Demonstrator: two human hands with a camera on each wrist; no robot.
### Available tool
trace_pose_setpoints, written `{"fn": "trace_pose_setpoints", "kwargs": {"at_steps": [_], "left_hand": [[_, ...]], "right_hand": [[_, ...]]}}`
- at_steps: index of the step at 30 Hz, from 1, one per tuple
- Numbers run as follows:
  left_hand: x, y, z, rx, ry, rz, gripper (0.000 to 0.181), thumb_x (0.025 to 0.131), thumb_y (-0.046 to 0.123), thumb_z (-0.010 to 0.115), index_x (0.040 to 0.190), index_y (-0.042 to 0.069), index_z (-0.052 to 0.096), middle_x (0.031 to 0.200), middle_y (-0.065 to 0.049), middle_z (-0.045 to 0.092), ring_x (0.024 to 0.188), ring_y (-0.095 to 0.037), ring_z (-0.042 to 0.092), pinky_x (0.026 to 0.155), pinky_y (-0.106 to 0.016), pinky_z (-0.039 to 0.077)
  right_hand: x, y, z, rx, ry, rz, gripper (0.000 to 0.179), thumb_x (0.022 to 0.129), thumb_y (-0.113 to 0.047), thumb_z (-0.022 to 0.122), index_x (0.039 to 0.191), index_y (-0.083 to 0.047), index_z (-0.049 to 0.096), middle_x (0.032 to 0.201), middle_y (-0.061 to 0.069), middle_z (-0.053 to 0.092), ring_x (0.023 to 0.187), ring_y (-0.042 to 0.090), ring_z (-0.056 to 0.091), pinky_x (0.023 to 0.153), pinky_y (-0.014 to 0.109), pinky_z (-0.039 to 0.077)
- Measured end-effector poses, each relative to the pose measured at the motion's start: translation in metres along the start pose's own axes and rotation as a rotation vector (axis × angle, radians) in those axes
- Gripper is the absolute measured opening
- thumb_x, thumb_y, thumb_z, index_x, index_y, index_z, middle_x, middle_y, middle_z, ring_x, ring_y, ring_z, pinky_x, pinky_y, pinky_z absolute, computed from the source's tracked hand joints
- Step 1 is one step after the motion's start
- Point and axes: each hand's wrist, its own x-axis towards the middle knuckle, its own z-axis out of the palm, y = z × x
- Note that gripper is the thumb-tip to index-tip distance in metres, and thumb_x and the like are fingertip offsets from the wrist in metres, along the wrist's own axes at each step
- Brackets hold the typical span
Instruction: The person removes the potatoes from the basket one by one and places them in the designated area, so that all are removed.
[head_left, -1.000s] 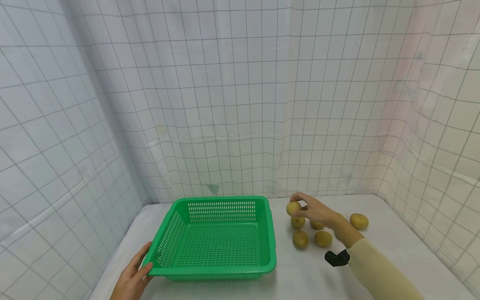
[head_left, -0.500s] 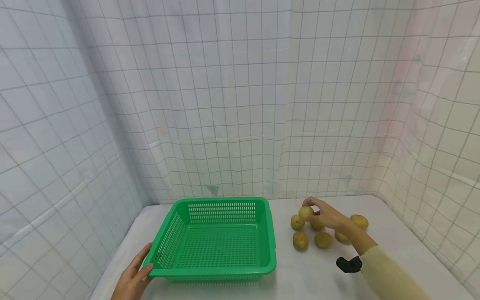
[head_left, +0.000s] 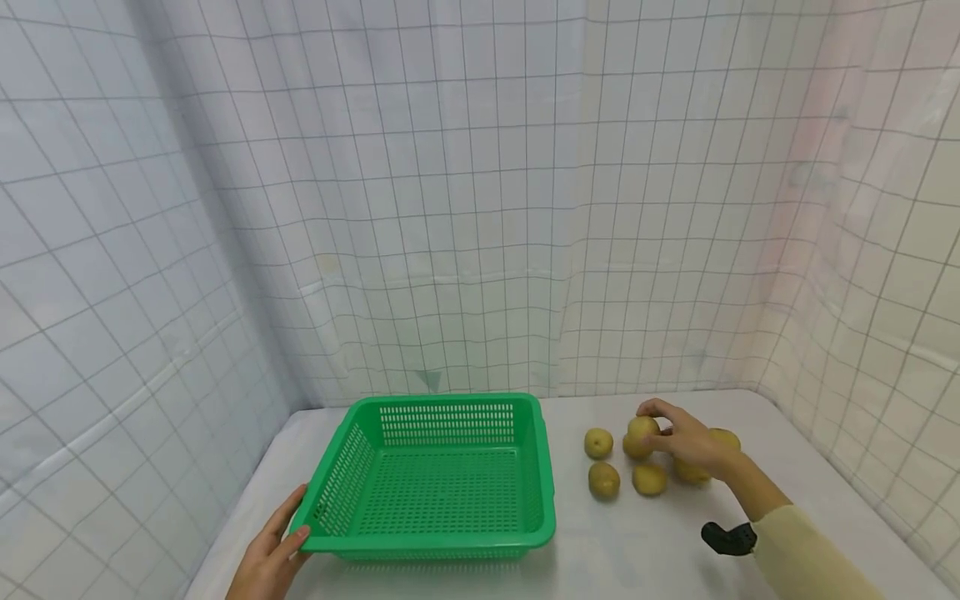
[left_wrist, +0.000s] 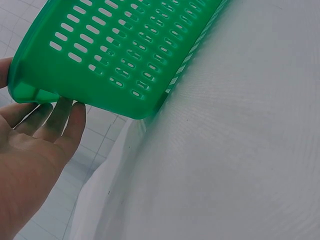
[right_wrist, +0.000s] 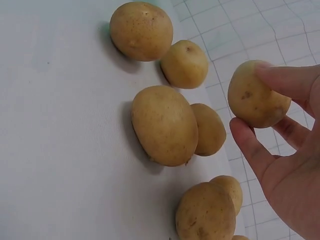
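My left hand (head_left: pixel 266 557) grips the near left corner of a green plastic basket (head_left: pixel 438 542), thumb over the rim. The left wrist view shows its fingers (left_wrist: pixel 72 125) beneath the rim of the slotted basket wall (left_wrist: pixel 117 65). On the right, my right hand (head_left: pixel 692 437) holds a potato (head_left: pixel 642 428) between thumb and fingertips, raised over the other potatoes. Close up in the right wrist view, this potato (right_wrist: pixel 252 97) is round, pale brown and lightly spotted, apart from those on the table.
Several potatoes (head_left: pixel 603 481) lie in loose rows on the white table (head_left: pixel 600 558), right of the basket; my right hand partly covers some. A dark strap-like object (head_left: pixel 727 538) sits at the right sleeve. Gridded white curtains (head_left: pixel 465 250) stand behind and at both sides.
My right hand has moved to the right with the potato, from above the left end of the rows toward their middle. My left hand and the basket have stayed put.
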Motion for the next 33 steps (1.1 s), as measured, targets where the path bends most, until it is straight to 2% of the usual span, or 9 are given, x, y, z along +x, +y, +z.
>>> {"fn": "trace_pose_setpoints", "kwargs": {"at_steps": [4, 7, 10, 12, 16, 22, 27, 33], "left_hand": [[0.000, -0.001, 0.000, -0.007, -0.010, 0.007, 0.070, 0.113, 0.009, 0.043, 0.159, -0.012, -0.005, 0.158, -0.036, -0.015, 0.119, 0.011, 0.050, 0.091, -0.019, 0.052], [0.000, -0.001, 0.000, -0.005, -0.004, 0.002, 0.070, 0.113, 0.009, 0.043, 0.159, -0.012, -0.005, 0.159, -0.034, -0.014, 0.119, 0.011, 0.050, 0.091, -0.019, 0.052], [0.001, 0.000, 0.000, 0.004, 0.004, -0.003, 0.070, 0.113, 0.009, 0.044, 0.159, -0.012, -0.004, 0.160, -0.034, -0.013, 0.118, 0.012, 0.049, 0.090, -0.018, 0.052], [0.001, 0.002, 0.000, 0.010, 0.006, -0.005, 0.070, 0.113, 0.009, 0.044, 0.160, -0.011, -0.003, 0.160, -0.035, -0.014, 0.118, 0.012, 0.050, 0.089, -0.018, 0.052], [0.001, 0.001, -0.001, 0.011, 0.003, -0.011, 0.069, 0.113, 0.009, 0.043, 0.160, -0.010, -0.003, 0.161, -0.036, -0.014, 0.117, 0.013, 0.049, 0.089, -0.018, 0.052], [0.001, -0.004, -0.004, -0.002, -0.003, 0.003, 0.068, 0.113, 0.008, 0.043, 0.160, -0.012, -0.003, 0.161, -0.025, -0.006, 0.119, 0.012, 0.049, 0.090, -0.018, 0.052], [0.001, -0.004, -0.004, -0.004, -0.006, 0.008, 0.069, 0.112, 0.008, 0.043, 0.160, -0.012, -0.004, 0.161, -0.028, -0.009, 0.120, 0.012, 0.049, 0.090, -0.019, 0.052], [0.001, -0.004, -0.003, -0.009, -0.009, 0.009, 0.068, 0.113, 0.007, 0.042, 0.159, -0.012, -0.004, 0.160, -0.032, -0.012, 0.120, 0.011, 0.049, 0.090, -0.018, 0.052]], "right_hand": [[-0.010, 0.005, -0.008, -0.008, 0.010, 0.021, 0.040, 0.100, -0.018, 0.071, 0.131, -0.002, 0.053, 0.133, 0.017, 0.055, 0.131, 0.046, 0.045, 0.107, 0.064, 0.039], [-0.018, 0.009, -0.015, -0.031, 0.029, 0.071, 0.043, 0.099, -0.022, 0.072, 0.133, -0.004, 0.052, 0.137, 0.018, 0.054, 0.130, 0.048, 0.046, 0.103, 0.066, 0.041], [-0.024, 0.016, -0.020, -0.045, 0.048, 0.102, 0.044, 0.099, -0.025, 0.073, 0.133, -0.006, 0.053, 0.140, 0.018, 0.052, 0.127, 0.047, 0.048, 0.098, 0.059, 0.047], [-0.028, 0.022, -0.022, -0.043, 0.054, 0.106, 0.044, 0.099, -0.025, 0.074, 0.132, -0.005, 0.052, 0.137, 0.018, 0.052, 0.120, 0.042, 0.051, 0.092, 0.051, 0.050], [-0.033, 0.031, -0.027, -0.034, 0.070, 0.102, 0.045, 0.099, -0.023, 0.074, 0.132, -0.003, 0.051, 0.134, 0.018, 0.053, 0.111, 0.035, 0.050, 0.085, 0.044, 0.048], [-0.044, 0.035, -0.035, -0.047, 0.081, 0.103, 0.049, 0.099, -0.025, 0.073, 0.134, -0.001, 0.050, 0.134, 0.020, 0.054, 0.125, 0.042, 0.044, 0.094, 0.055, 0.045], [-0.053, 0.042, -0.043, -0.041, 0.094, 0.111, 0.046, 0.099, -0.023, 0.072, 0.133, 0.000, 0.050, 0.132, 0.019, 0.054, 0.124, 0.039, 0.044, 0.093, 0.053, 0.045], [-0.067, 0.053, -0.050, -0.048, 0.109, 0.122, 0.048, 0.100, -0.023, 0.071, 0.135, 0.003, 0.050, 0.137, 0.024, 0.051, 0.129, 0.045, 0.037, 0.094, 0.059, 0.045]]}}
